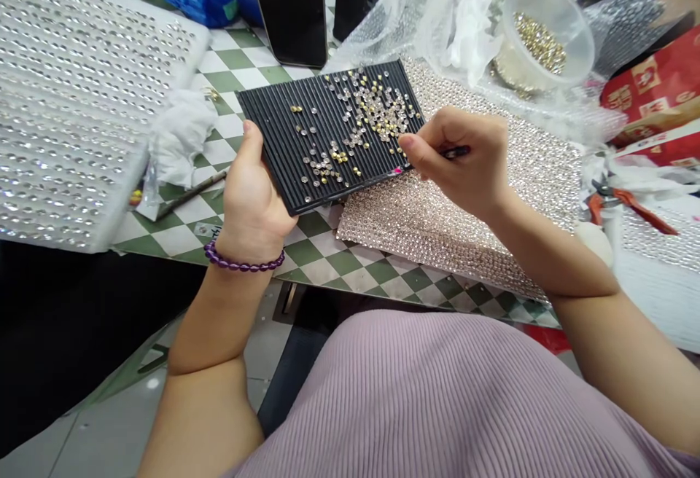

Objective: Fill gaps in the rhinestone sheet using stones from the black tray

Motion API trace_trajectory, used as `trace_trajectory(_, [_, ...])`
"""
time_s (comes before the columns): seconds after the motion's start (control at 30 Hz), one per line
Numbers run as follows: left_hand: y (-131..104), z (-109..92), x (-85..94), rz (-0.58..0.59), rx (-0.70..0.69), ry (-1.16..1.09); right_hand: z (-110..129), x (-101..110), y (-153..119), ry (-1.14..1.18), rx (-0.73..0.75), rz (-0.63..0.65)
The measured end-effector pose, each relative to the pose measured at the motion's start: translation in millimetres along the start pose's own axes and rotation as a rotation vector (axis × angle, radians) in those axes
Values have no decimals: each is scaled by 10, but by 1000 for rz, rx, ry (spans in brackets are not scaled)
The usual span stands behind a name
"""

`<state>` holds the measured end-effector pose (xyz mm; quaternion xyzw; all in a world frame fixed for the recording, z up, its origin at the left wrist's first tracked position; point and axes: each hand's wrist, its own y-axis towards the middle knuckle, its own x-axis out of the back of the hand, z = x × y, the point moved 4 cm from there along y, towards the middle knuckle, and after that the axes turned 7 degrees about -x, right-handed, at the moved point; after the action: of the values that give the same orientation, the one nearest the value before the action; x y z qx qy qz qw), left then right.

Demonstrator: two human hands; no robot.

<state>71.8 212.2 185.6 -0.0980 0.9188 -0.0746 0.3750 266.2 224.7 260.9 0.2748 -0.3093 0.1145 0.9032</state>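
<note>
My left hand (254, 186), with a purple bead bracelet (244, 267) at its wrist, grips the left end of a black ridged tray (273, 117). The thumb lies along the tray's edge, and the other fingers are hidden beneath. Loose rhinestones (383, 110), some clear and some yellowish, are scattered over the grooves, most thickly toward the right. At the tray's right edge, my right hand (464, 161) is closed around a thin dark pen-like tool (456, 151); most of it is hidden by the fingers. A small pink spot (398, 170) shows on the tray's near edge.
Under the tray's right side lies a rhinestone-covered sheet (437, 226) on the checkered tablecloth (322, 252). A white board with rows of stones (98, 99) lies left. Behind stand a dark phone-like slab (289, 8) and a plastic tub (508, 48). Orange-handled pliers (634, 205) rest right.
</note>
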Motion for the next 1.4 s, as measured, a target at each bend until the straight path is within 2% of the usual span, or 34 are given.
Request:
trace_trajectory(0.07, [7, -2, 3, 14, -16, -2, 32, 43, -110, 29, 15, 22])
trace_trajectory(0.2, [6, -5, 7, 34, -19, 37, 10, 13, -381, 18, 41, 159])
trace_trajectory(0.33, [-15, -11, -15, 34, -10, 24, -63, -36, -539, -28, 29, 182])
trace_trajectory(0.6, [-32, -6, -19, 45, -13, 2, -112, -20, -518, -45, -25, 108])
trace_trajectory(0.8, [-42, -18, -28, 60, -15, 7, -169, -91, -512, -43, -43, 154])
trace_trajectory(1.1, [-30, -7, -21, 65, -32, -47, -121, -104, -556, -10, -42, 255])
trace_trajectory(1.4, [-37, -15, -25, 51, -26, -29, -85, -114, -550, 13, -3, 233])
